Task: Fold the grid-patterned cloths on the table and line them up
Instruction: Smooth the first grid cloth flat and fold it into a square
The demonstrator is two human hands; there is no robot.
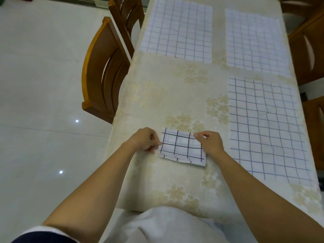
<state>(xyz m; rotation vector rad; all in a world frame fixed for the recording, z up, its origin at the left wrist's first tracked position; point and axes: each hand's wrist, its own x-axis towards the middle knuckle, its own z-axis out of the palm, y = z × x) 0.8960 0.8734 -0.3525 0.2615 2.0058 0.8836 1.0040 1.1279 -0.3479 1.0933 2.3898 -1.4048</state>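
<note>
A small folded white cloth with a black grid (182,146) lies on the table near its front left part. My left hand (145,139) pinches the cloth's left edge. My right hand (210,142) pinches its upper right corner. Three more grid cloths lie flat and unfolded: one at the right (266,127), one at the far left (178,28), one at the far right (254,42).
The table (157,95) wears a cream cloth with a pale gold flower print. Wooden chairs (103,72) stand along its left side, more wooden furniture (308,50) along its right. A white tiled floor (43,85) lies to the left.
</note>
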